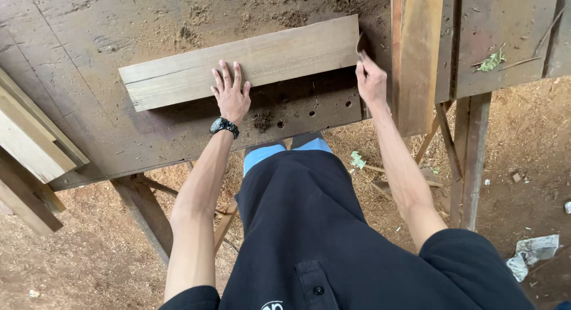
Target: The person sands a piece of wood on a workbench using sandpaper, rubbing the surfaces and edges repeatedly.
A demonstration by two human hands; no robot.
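Head view: left hand [230, 91] lies flat, fingers spread, on the plank [244, 61]. Right hand [371, 80] pinches a small dark piece [360, 46] at the plank's right end, on the bench [89, 42].

My bench [89, 60]: worn, sawdust-strewn, drilled holes | on it: pale plank [250, 60] | upright board [416, 54] at right | stacked boards [30, 137] left

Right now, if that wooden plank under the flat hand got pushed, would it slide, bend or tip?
The plank looks thick and straight, so probably stiff. It lies flat on the sawdusty workbench, so likely slides, not tips. The left hand pressing down probably pins it.
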